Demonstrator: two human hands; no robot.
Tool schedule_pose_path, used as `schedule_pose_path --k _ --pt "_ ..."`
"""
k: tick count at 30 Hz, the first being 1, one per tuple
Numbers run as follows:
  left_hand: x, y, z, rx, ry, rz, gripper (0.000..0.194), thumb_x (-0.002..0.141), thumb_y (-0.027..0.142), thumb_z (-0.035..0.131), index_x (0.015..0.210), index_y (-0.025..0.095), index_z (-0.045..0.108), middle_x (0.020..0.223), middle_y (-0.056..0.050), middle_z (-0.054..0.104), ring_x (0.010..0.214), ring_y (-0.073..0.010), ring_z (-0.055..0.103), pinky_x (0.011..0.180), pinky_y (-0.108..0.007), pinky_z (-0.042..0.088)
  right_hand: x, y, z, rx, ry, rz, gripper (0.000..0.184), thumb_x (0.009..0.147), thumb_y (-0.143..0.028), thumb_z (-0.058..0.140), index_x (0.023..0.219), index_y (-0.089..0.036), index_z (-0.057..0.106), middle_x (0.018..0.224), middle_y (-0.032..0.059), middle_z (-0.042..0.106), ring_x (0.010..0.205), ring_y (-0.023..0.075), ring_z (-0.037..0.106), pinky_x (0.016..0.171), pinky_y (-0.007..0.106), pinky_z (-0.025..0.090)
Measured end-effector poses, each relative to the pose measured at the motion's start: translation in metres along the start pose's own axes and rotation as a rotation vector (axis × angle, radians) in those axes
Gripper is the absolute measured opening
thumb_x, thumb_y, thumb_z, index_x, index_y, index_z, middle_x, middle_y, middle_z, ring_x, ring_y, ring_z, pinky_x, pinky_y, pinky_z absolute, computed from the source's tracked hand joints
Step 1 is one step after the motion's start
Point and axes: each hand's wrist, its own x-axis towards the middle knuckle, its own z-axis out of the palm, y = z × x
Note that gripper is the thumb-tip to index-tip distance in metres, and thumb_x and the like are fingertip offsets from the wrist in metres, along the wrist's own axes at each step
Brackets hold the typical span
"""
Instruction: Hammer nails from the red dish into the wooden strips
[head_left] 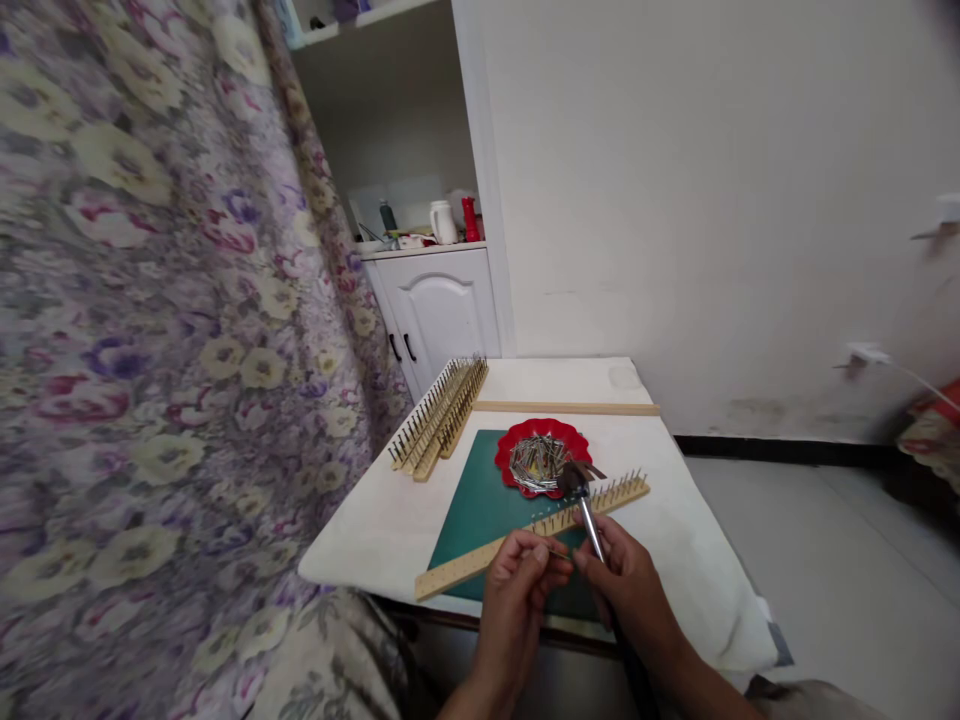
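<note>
My left hand (517, 580) is closed in a pinch on a thin nail (559, 554), above the near edge of the table. Close beside it, my right hand (626, 575) is wrapped round a claw hammer (592, 525), its dark head tilted up and away from me. Under and beyond both hands lies a wooden strip (461, 568) set slantwise. Nails stand upright along its right part, and the left part shows only small marks or holes. Just behind the hammer head, a red scalloped dish (513, 436) holds many loose nails (536, 460).
A green mat (472, 500) lies under the strip on the white-covered table (360, 540). Nail-studded strips (442, 415) are piled at the back left. A bare wooden bar (570, 408) crosses the back. A floral curtain (187, 350) hangs at left; a white cabinet (442, 300) stands behind.
</note>
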Motion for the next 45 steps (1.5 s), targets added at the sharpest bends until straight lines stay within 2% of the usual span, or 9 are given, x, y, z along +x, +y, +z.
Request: schedule_pose_path --k 5,12,17,21,24,29,31,35,45 --pt "-0.005 -0.003 -0.003 0.095 0.028 -0.037 0.02 0.074 0.03 0.069 0.075 0.014 0.056 0.073 -0.003 0.066 0.057 -0.0094 0.058 0.054 -0.018 0.043 -0.002 -0.002 0.001 -0.011 0.022 -0.002 0.036 0.075 -0.029 0.062 0.108 -0.019 0.052 0.059 -0.0097 0.048 0.03 0.0037 0.034 0.027 0.015 0.026" --pt "-0.005 -0.011 -0.022 0.393 -0.134 -0.062 0.021 0.076 0.033 0.065 0.075 0.015 0.055 0.068 -0.001 0.064 0.049 -0.0085 0.053 0.049 -0.019 0.039 -0.005 -0.004 0.002 -0.089 0.008 0.003 0.037 0.074 -0.023 0.061 0.11 -0.019 0.054 0.06 -0.0093 0.046 0.034 0.0046 0.033 0.029 0.015 0.028" --pt "-0.013 -0.015 -0.025 0.731 -0.168 0.134 0.011 0.079 0.026 0.06 0.076 0.017 0.064 0.064 0.0 0.061 0.06 -0.0121 0.053 0.057 -0.02 0.039 -0.009 -0.001 0.006 -0.219 -0.009 -0.082 0.033 0.074 -0.018 0.06 0.106 -0.018 0.058 0.06 -0.0073 0.047 0.048 0.0109 0.045 0.044 0.02 0.039" --pt "-0.017 -0.011 -0.024 0.909 -0.18 0.264 0.013 0.08 0.02 0.057 0.072 0.018 0.068 0.07 -0.003 0.062 0.067 -0.0148 0.054 0.061 -0.022 0.039 -0.011 0.006 0.008 -0.275 -0.035 -0.122 0.026 0.075 -0.019 0.059 0.101 -0.019 0.059 0.063 -0.005 0.051 0.057 0.0147 0.05 0.054 0.024 0.044" --pt "-0.011 -0.004 -0.03 0.941 -0.132 0.318 0.014 0.08 0.021 0.058 0.07 0.019 0.068 0.074 -0.004 0.062 0.073 -0.0167 0.056 0.065 -0.023 0.04 -0.011 0.006 0.008 -0.23 -0.06 -0.132 0.027 0.079 -0.025 0.057 0.105 -0.02 0.059 0.067 -0.0028 0.056 0.059 0.016 0.052 0.055 0.025 0.045" --pt "0.02 0.008 -0.052 0.933 0.125 0.29 0.012 0.077 0.028 0.06 0.074 0.018 0.065 0.07 -0.001 0.062 0.067 -0.0151 0.054 0.061 -0.022 0.039 -0.01 -0.002 0.004 -0.163 -0.012 -0.055 0.037 0.079 -0.035 0.058 0.113 -0.02 0.058 0.058 -0.0052 0.053 0.043 0.0124 0.047 0.039 0.021 0.039" --pt "0.034 0.009 -0.058 0.938 0.167 0.278 0.013 0.077 0.03 0.059 0.074 0.018 0.065 0.068 0.0 0.062 0.066 -0.0148 0.054 0.06 -0.021 0.038 -0.01 -0.003 0.002 -0.155 -0.005 -0.041 0.039 0.079 -0.036 0.058 0.115 -0.02 0.057 0.055 -0.0061 0.051 0.039 0.0109 0.044 0.037 0.02 0.037" --pt "0.049 0.004 -0.061 0.974 0.175 0.257 0.016 0.076 0.03 0.058 0.072 0.017 0.066 0.066 0.001 0.063 0.065 -0.0149 0.055 0.059 -0.021 0.038 -0.009 -0.001 0.002 -0.158 -0.016 -0.028 0.041 0.08 -0.036 0.057 0.117 -0.02 0.056 0.052 -0.0072 0.049 0.035 0.0105 0.042 0.036 0.021 0.037" --pt "0.055 -0.006 -0.064 1.054 0.174 0.32 0.017 0.077 0.03 0.056 0.075 0.019 0.069 0.074 0.0 0.069 0.071 -0.0166 0.06 0.064 -0.022 0.041 -0.009 -0.003 0.002 -0.17 -0.034 -0.027 0.04 0.078 -0.037 0.059 0.115 -0.02 0.058 0.057 -0.0032 0.058 0.038 0.0125 0.048 0.034 0.02 0.038"
